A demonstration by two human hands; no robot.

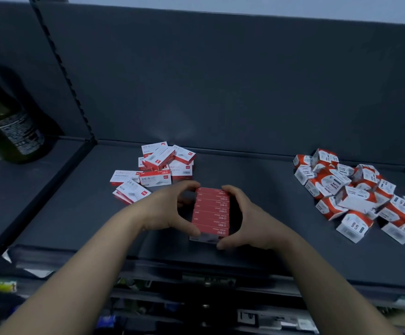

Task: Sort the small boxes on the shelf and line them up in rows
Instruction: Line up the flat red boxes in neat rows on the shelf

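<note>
A tight row of several red staple boxes (211, 211) stands on edge on the dark shelf (269, 226), near its front. My left hand (172, 210) grips the row's left side, thumb at the near end and fingers curled over the far end. My right hand (245, 218) holds the right side the same way. Behind and to the left lies a loose heap of white-and-red staple boxes (155, 168). At the right sits a jumbled pile of white-and-orange paper-clip boxes (356, 197).
A dark green bottle (10, 131) stands on the neighbouring shelf bay at the left, beyond a slotted upright post (61, 66). The grey back panel (220, 81) rises behind the boxes. Lower shelves with blurred goods (196, 310) show beneath the front edge.
</note>
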